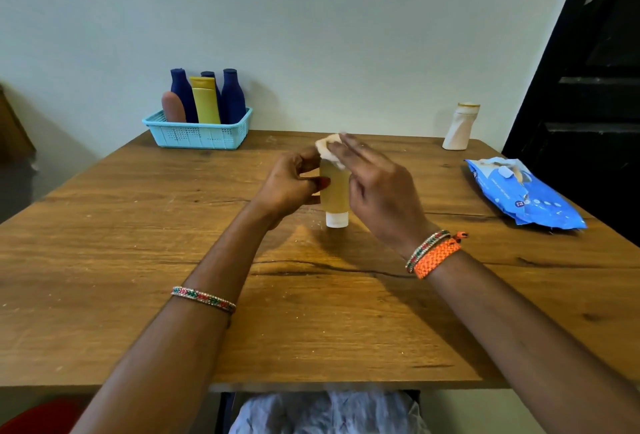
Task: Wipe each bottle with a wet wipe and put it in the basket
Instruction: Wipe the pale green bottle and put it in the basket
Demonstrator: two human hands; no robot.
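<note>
Both forearms reach to mid-table (138,243), where the left hand (289,187) grips an amber tube bottle (334,192) standing on its white cap. Beside it, the right hand (377,187) presses a wet wipe (327,147) on the tube's top with straight fingers. Far left of the grip, a turquoise basket (201,137) holds three blue bottles, one yellow, one brown.

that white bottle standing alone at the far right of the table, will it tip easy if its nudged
Probably yes: the white bottle looks to lean left and stands tall on a modest base, so a nudge near its gold cap could topple it. Its crumpled-looking body suggests soft, light plastic that may dent under a firm grip.
</note>
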